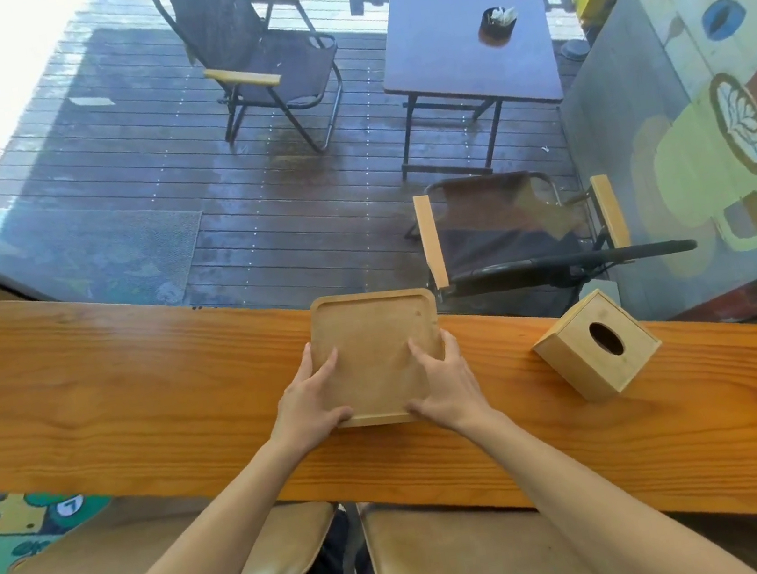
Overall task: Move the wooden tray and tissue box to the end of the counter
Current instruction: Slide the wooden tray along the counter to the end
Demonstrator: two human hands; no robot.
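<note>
Presently: both hands grip the wooden tray.
Left hand and right hand clasp its near corners on the desk; tissue box sits apart, rightward.

wooden tray flat, tissue box right

Wet dark deck, folding chairs, small table outside.

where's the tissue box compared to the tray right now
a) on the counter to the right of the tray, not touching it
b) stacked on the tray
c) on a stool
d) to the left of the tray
a: the tissue box sits on the counter right of the tray, with bare wood between them.
</note>
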